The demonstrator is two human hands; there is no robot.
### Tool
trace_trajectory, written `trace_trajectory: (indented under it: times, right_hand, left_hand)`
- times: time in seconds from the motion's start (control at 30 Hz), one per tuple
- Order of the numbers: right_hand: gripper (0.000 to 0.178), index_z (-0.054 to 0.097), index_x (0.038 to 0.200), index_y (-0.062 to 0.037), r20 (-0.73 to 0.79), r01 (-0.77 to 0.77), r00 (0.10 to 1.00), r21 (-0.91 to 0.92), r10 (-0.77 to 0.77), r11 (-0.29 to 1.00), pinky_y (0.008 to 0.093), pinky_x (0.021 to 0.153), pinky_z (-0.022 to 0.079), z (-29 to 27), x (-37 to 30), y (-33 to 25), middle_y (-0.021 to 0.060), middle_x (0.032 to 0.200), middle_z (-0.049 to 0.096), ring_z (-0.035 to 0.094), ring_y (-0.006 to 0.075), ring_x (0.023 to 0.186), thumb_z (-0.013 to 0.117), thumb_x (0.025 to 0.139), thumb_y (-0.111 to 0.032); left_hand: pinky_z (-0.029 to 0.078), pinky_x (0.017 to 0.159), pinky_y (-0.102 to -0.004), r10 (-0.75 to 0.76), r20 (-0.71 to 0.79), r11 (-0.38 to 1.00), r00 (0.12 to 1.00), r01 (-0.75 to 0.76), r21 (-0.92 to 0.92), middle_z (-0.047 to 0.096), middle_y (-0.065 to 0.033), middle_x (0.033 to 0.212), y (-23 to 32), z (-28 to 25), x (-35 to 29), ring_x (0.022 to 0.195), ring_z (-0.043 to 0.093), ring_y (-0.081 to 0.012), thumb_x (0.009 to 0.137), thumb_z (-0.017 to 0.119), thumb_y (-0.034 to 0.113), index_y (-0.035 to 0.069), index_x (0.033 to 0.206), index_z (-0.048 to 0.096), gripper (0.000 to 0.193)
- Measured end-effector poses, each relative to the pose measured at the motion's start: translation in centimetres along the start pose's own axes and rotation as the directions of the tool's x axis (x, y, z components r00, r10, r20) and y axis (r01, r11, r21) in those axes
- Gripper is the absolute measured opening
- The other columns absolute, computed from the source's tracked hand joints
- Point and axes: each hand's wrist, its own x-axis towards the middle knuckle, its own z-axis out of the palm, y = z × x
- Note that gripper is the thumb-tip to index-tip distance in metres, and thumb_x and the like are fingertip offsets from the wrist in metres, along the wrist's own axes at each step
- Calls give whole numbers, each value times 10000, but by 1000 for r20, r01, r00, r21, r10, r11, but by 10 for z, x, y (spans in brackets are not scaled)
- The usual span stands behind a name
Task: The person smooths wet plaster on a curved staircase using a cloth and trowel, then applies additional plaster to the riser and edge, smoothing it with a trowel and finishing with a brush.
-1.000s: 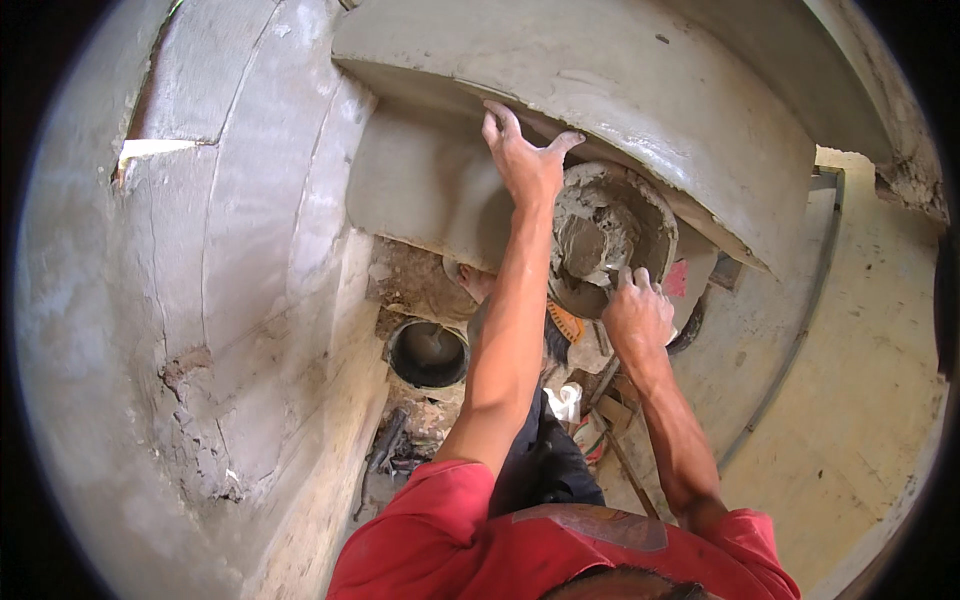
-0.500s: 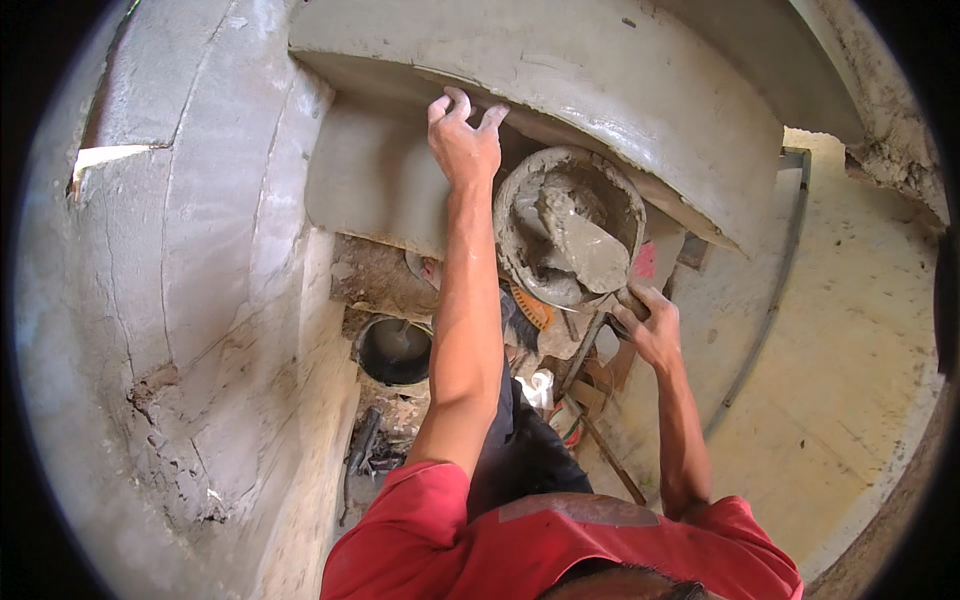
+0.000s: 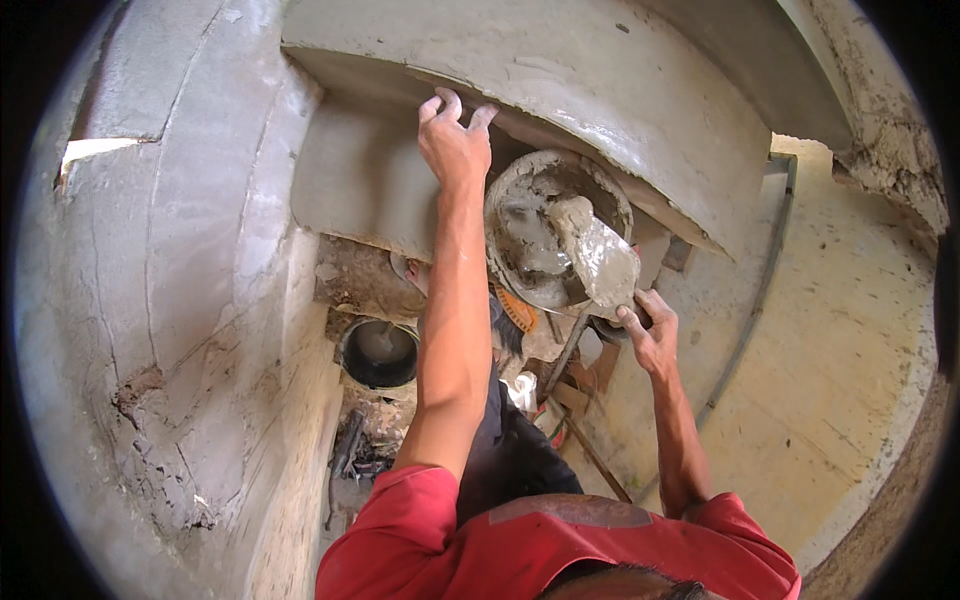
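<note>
My right hand (image 3: 652, 330) is closed around the handle end of a trowel (image 3: 606, 262). Wet grey mortar lies on the blade, with a thicker lump toward its far end. That blade is over the right side of a mortar-caked bucket (image 3: 497, 240), which holds more wet mortar. My left hand (image 3: 455, 140) is raised at the lower edge of a smooth grey concrete slab (image 3: 600, 100). Its fingers are bent and spread apart, with nothing visible between them. Whether the fingertips press on the edge cannot be made out.
A plastered grey wall (image 3: 200, 250) with cracks rises on the left. Below are a black bucket (image 3: 379, 352) of greyish liquid, an orange brush-like object (image 3: 517, 311) and some scraps. On the right, a dark pipe (image 3: 765, 290) runs along a yellowish surface (image 3: 830, 370).
The trowel has shifted within the bucket and turned, its blade now wet and shiny with a lump of mortar on it. My left hand stays by the slab edge. The whole view has shifted slightly.
</note>
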Motion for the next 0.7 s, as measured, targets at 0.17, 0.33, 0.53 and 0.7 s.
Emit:
trace_trajectory:
  times: [0.17,0.33,0.53,0.7]
  right_hand:
    - [355,676,1110,42,9,-67,998,-132,69,989,372,783,493,-13,16,-36,93,923,671,606,180,881,814,943,-239]
    - [358,590,1068,-21,4,117,993,-223,-119,968,437,742,530,-18,88,-109,176,869,703,708,284,836,793,969,-298]
    - [319,656,1109,-28,12,436,839,-614,-544,658,523,724,579,16,176,-164,205,1038,749,728,456,907,713,1027,-332]
    - [286,658,1049,-44,86,470,738,-777,-670,419,489,676,611,34,196,-152,157,986,712,747,382,884,702,1034,-327]
  left_hand:
    - [577,984,-487,22,-61,999,998,-20,34,693,-276,1305,4,1,-3,1142,709,-429,799,942,276,-97,1378,680,737]
    - [575,1005,-480,33,-106,998,994,-26,63,600,-273,1431,10,2,-9,1172,694,-452,801,936,241,-93,1450,618,797]
    - [583,913,-458,86,-158,995,984,-78,54,611,-214,1421,7,-1,-4,1010,723,-343,771,927,143,-51,1484,619,800]
    - [598,875,-445,61,-178,998,982,-65,-16,592,-199,1448,2,3,-1,1009,740,-322,724,959,93,-5,1487,637,834]
